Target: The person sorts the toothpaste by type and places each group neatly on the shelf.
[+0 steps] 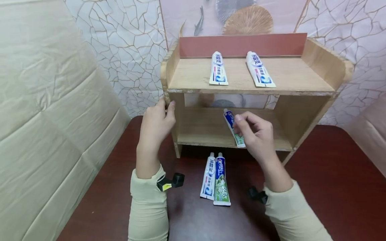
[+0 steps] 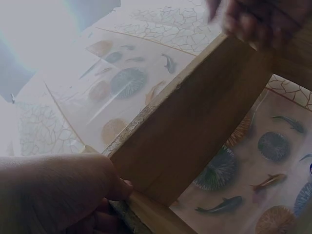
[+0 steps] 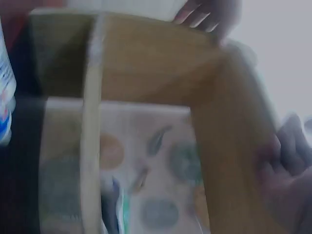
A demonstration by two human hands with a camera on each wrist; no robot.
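Observation:
In the head view, my left hand grips the left side panel of a small wooden shelf. The left wrist view shows its thumb against the panel edge, fingers curled below. My right hand hovers before the lower tier, fingers loosely bent and holding nothing visible. Behind it, a blue-and-green toothpaste tube lies on that tier, partly covered by the fingers. Two white toothpaste tubes, a left one and a right one, lie apart on the top tier, caps toward the back.
On the dark red table, a white toothpaste tube and a blue-and-green one lie side by side before the shelf. A red backboard rises behind the top tier. Patterned cloth hangs at the back.

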